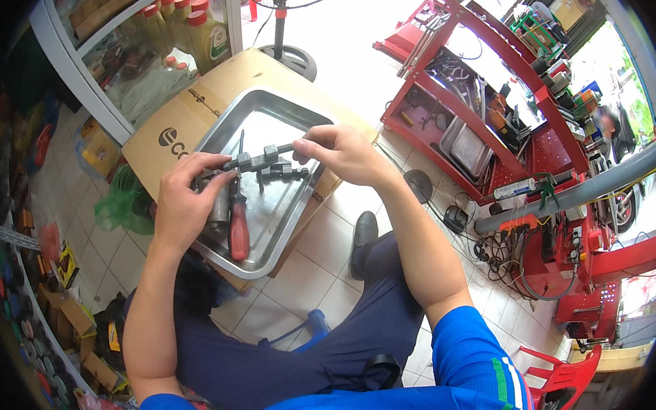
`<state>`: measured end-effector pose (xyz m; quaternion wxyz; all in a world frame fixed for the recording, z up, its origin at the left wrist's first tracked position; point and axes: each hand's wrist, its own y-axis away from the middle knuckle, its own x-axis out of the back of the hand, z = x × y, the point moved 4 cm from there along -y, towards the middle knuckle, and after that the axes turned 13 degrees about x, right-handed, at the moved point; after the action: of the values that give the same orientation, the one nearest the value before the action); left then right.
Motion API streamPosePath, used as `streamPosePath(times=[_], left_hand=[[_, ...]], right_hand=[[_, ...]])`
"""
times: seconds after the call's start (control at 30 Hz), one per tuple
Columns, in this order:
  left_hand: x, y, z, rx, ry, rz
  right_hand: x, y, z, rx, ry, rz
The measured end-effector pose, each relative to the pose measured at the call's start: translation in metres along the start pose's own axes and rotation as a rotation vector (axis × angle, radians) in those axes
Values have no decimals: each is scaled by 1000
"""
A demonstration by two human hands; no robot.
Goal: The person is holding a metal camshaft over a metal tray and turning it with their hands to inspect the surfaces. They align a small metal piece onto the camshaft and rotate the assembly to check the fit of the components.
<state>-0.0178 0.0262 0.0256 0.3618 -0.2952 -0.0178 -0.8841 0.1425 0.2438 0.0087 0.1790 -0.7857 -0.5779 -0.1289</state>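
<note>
Both of my hands are over a silver metal tray [293, 221], holding a dark metal screw tool with square blocks along its shaft [258, 160] between them. The thumb and fingers of my left hand [181, 203] close on its left end. My right hand [340, 153] pinches the thin rod at its right end. Beneath it in the tray lies a similar dark metal piece [287, 174]. A screwdriver with a red handle [239, 233] rests by the tray's near left side. Beside it, a grey metal cylinder [218, 212] is partly hidden under my left hand.
The tray sits on a cardboard box [160, 132]. Behind it stand a glass cabinet with red-capped bottles [208, 43] and a fan's base [293, 63]. At right are a red tool cart [442, 111], tangled cables [497, 262] and a red chair [567, 374]. Green netting [123, 202] lies left.
</note>
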Motion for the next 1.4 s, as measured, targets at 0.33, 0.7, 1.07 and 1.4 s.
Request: streamPosePath(times=[0.33,0.7,1.07,1.4], left_hand=[[0,1,0,-7,-13,0],[1,1,-1,-3,-17,0],[1,1,0,-18,-32,4],[0,1,0,-7,-9,4]], right_hand=[[0,2,-10,116,48,82],[-4,3,-17,183,50,147],[-3,1,-7,36,8,89],[-1,2,-11,154,82,93]])
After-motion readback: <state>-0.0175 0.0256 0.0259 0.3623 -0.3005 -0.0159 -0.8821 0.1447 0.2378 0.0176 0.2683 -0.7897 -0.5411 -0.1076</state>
